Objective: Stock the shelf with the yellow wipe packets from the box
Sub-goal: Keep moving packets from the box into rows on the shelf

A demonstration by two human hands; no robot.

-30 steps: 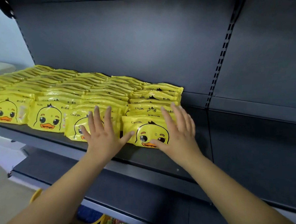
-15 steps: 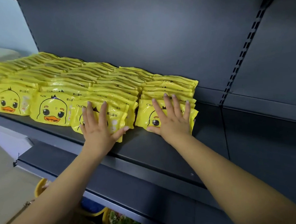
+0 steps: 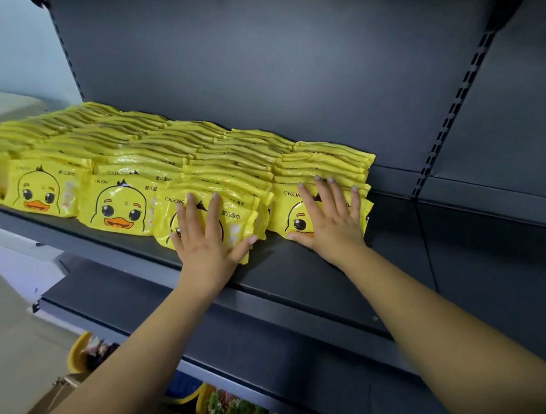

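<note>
the yellow wipe packets stand in tight rows on the dark shelf, filling it from its left end to a little past its middle, each row running back toward the shelf's rear panel. the front packets face outward and show a cartoon duck and the word "ckak".

the left hand lies flat on the front packet of one row, fingers straight and spread, thumb out along that packet's lower right corner. this packet sits further forward than its neighbours, close to the shelf's front edge, and leans back a little.

the right hand lies flat on the end packet, the front one of the row furthest right on the shelf, fingers straight and fanned, thumb down at the packet's bottom edge by the shelf surface. neither hand grips anything; both press with open palms.

right of that last row the shelf is bare dark metal up to a slotted upright. below the shelf's front edge, a yellow basket shows at the bottom, with blurred goods beside it. the box cannot be made out with certainty.
</note>
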